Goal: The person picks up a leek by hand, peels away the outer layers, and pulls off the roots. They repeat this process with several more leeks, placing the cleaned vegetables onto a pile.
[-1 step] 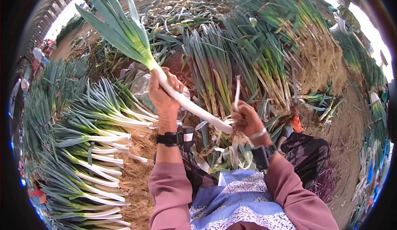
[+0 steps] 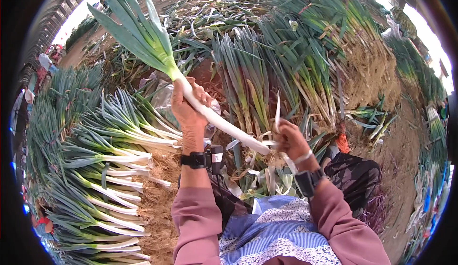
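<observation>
Diagonally in the left hand's fingers point(image 2: 202, 94), a white-stemmed leek point(image 2: 171, 67).

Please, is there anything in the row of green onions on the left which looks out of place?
Yes, slightly: one white stalk juts farther right than those directly beside it, its end over the brown roots.

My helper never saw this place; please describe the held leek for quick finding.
Find the row of white-stemmed leeks at left. At its upper right, the left hand grips one leek, leaves pointing upper left; unlike those lying in the row, it is held up.
</observation>
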### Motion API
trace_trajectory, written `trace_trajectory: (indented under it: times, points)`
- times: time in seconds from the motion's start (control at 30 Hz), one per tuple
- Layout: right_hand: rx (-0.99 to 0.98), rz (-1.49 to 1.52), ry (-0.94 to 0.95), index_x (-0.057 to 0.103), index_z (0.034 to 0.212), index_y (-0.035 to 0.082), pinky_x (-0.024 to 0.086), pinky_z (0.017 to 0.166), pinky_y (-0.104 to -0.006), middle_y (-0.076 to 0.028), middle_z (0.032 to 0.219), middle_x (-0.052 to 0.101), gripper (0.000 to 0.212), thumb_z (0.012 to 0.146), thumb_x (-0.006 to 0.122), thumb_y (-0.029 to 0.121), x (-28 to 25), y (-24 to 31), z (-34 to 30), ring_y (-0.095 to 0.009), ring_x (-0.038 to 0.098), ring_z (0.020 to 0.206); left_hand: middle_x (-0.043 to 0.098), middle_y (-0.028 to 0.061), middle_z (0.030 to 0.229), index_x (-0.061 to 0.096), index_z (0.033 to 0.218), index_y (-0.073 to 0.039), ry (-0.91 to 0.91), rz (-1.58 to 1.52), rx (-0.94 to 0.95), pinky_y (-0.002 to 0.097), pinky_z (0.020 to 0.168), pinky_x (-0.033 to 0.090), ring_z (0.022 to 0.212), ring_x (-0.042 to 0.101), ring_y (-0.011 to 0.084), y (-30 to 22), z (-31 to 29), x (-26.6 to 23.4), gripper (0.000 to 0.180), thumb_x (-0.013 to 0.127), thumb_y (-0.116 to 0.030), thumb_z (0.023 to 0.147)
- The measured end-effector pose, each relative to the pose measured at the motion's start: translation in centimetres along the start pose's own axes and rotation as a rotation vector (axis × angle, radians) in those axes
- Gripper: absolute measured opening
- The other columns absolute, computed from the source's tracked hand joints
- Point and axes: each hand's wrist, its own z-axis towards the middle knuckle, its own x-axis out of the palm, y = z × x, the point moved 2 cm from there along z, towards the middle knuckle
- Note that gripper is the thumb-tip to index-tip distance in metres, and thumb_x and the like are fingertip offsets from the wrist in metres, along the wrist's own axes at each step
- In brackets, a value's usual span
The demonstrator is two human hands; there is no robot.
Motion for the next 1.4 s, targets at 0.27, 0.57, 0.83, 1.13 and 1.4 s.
trace_trajectory:
  times: [0.27, 0.57, 0.83, 1.13, 1.4]
  points:
    - [-0.398, -1.379, -0.265, 0.063, 0.102, 0.009, 0.049, 0.067, -0.0401, -0.017, 0.08, 0.065, 0.028, 0.083, 0.058, 0.03, -2.9, -0.9, -3.7, -0.034, 0.063, 0.075, 0.039, 0.002, 0.054, 0.054, 0.094, -0.002, 0.047, 0.033, 0.049, 0.0303, 0.044, 0.035, 0.046, 0.041, 0.0142, -0.7, -0.2, -0.1, 0.042, 0.043, -0.043, 0.094]
    - [-0.357, -1.433, 0.181, 0.068, 0.092, 0.006, 0.048, 0.061, -0.0392, -0.015, 0.077, 0.065, 0.024, 0.081, 0.059, 0.026, 4.2, 1.4, 1.0, -0.033, 0.062, 0.069, 0.034, 0.0, 0.048, 0.057, 0.09, -0.003, 0.22, -0.05, 0.024, 0.0269, 0.037, 0.032, 0.038, 0.032, 0.0114, -0.5, 1.0, 1.0, 0.048, 0.042, -0.048, 0.094]
    - [-0.592, -1.606, 0.096, 0.06, 0.076, 0.008, 0.044, 0.06, -0.0465, -0.016, 0.071, 0.06, 0.011, 0.076, 0.057, 0.018, 5.0, -0.9, 0.6, -0.036, 0.058, 0.069, 0.039, 0.0012, 0.046, 0.052, 0.081, -0.008, -0.026, -0.207, -0.109, 0.0275, 0.032, 0.029, 0.033, 0.035, 0.0134, -0.5, 0.2, 0.6, 0.039, 0.047, -0.046, 0.091]
    - [-0.569, -1.467, 0.036, 0.064, 0.077, 0.002, 0.046, 0.057, -0.0403, -0.02, 0.066, 0.057, 0.012, 0.071, 0.061, 0.012, 5.6, -1.9, -0.5, -0.038, 0.059, 0.064, 0.041, 0.002, 0.044, 0.056, 0.085, -0.005, 0.158, -0.074, 0.06, 0.0258, 0.031, 0.035, 0.033, 0.038, 0.0118, -0.4, -1.6, 0.8, 0.041, 0.05, -0.045, 0.091]
    - [0.337, -0.697, 0.134, 0.064, 0.072, -0.003, 0.038, 0.042, -0.0225, -0.004, 0.058, 0.056, 0.008, 0.072, 0.065, 0.005, 3.4, -3.7, -0.3, -0.009, 0.049, 0.045, 0.041, 0.002, 0.044, 0.056, 0.084, -0.002, 0.324, -0.169, -0.111, 0.0248, 0.03, 0.034, 0.032, 0.037, 0.0118, 0.1, -1.9, 1.9, 0.044, 0.047, -0.044, 0.092]
